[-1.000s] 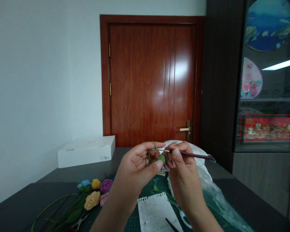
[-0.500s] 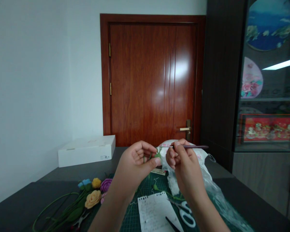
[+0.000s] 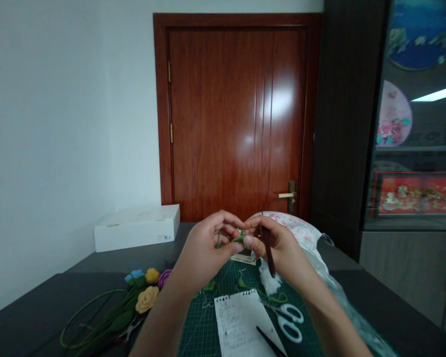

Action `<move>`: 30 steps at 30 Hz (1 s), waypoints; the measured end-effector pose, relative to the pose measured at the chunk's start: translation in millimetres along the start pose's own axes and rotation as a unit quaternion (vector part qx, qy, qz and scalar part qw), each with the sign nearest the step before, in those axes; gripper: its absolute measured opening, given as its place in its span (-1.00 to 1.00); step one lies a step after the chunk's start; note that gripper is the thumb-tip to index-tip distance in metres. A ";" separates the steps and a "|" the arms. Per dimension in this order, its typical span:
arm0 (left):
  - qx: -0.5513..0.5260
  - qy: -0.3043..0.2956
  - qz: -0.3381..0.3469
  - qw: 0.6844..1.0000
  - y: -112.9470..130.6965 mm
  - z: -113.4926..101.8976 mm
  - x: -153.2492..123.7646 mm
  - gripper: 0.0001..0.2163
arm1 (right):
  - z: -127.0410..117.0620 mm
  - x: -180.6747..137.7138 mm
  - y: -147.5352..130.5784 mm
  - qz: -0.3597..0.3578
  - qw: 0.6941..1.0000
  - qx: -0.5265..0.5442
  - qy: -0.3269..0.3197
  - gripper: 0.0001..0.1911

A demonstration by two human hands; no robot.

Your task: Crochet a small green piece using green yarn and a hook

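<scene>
My left hand (image 3: 204, 248) is closed, pinching a small green crochet piece (image 3: 239, 238) between thumb and fingers, with green yarn round the fingers. My right hand (image 3: 278, 248) meets it from the right, its fingertips also on the green piece. A dark crochet hook (image 3: 267, 250) is held in the right hand, its handle pointing down. Both hands hover above a green cutting mat (image 3: 208, 327) on the dark table (image 3: 29, 317).
On the mat lie a spiral notepad (image 3: 238, 325) with a dark pen (image 3: 269, 342) and white-handled scissors (image 3: 292, 322). Crochet flowers (image 3: 146, 287) with green stems lie at the left. A white box (image 3: 137, 228) stands at the back, a clear plastic bag (image 3: 305, 233) at the right.
My right hand has swung the hook from level, pointing right, to handle-down, and its fingertips have closed in on the green piece. The view has tilted down slightly.
</scene>
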State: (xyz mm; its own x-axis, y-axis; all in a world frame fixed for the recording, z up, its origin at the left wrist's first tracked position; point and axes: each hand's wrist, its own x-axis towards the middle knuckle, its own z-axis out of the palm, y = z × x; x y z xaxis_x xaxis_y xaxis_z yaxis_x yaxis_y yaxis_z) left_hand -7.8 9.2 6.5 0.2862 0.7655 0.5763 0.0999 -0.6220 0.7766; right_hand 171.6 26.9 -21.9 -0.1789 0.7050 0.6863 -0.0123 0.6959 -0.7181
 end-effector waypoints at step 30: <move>-0.105 -0.009 -0.090 0.990 8.4 -10.3 -5.3 -0.75 | 17.5 1.9 7.3 0.067 0.967 0.244 0.019 -0.64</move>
State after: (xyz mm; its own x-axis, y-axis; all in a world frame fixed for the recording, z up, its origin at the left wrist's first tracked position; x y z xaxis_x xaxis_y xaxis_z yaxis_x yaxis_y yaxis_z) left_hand -18.4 1.6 12.6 0.2989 0.8569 0.4201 -0.0490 -0.4258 0.9035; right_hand 154.0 30.9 -27.9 -0.1751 0.7958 0.5798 -0.4551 0.4567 -0.7644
